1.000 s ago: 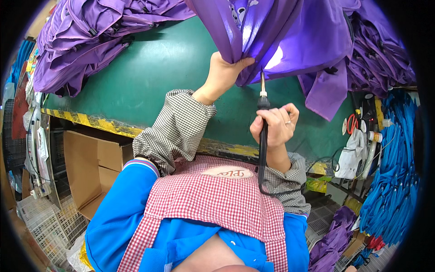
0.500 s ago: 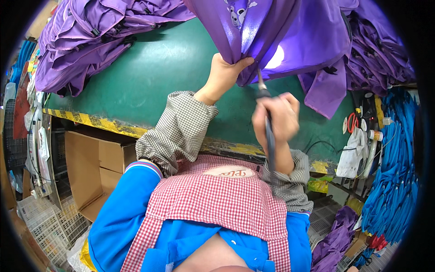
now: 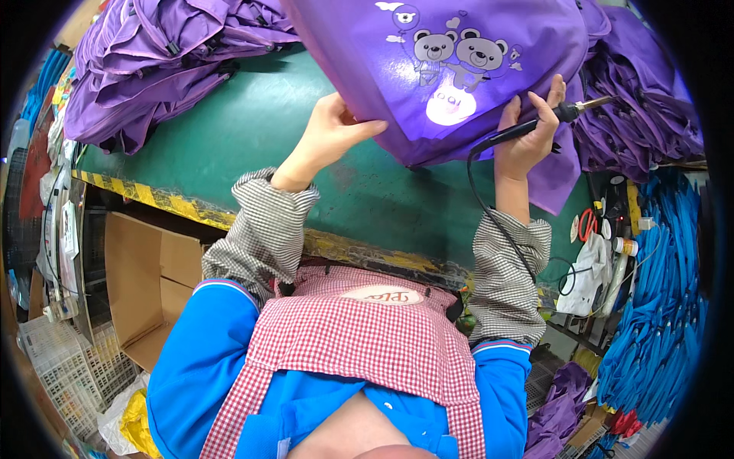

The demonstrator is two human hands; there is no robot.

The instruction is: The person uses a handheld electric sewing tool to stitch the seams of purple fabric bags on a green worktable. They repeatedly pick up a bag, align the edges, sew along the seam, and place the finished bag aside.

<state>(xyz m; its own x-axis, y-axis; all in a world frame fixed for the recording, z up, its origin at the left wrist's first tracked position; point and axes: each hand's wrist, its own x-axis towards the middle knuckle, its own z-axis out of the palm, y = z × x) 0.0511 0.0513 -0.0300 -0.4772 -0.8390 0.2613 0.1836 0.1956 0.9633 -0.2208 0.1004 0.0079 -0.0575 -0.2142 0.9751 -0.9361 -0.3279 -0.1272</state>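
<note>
A purple fabric piece point(image 3: 359, 65) with printed grey bears hangs over the far middle of the green table, a bright patch of light on it. My left hand point(image 3: 329, 138) pinches its left edge between thumb and fingers. In my right hand point(image 3: 526, 149) lies a soldering iron point(image 3: 567, 112) with a black handle, its metal tip pointing right, away from the fabric. The iron's cord loops down past my right sleeve. Fingers of that hand are raised against the fabric's right side.
Heaps of purple fabric pieces lie at the far left point(image 3: 145, 84) and far right point(image 3: 634, 99). Red-handled scissors point(image 3: 587, 225) sit by the table's right edge, near hanging blue straps point(image 3: 650, 298). A cardboard box point(image 3: 134, 283) stands below the green table point(image 3: 260, 115) at left.
The gathered fabric has been spread out, so its bear print shows. My right hand has moved right and up, taking the iron's tip off the fabric. My left hand has shifted left.
</note>
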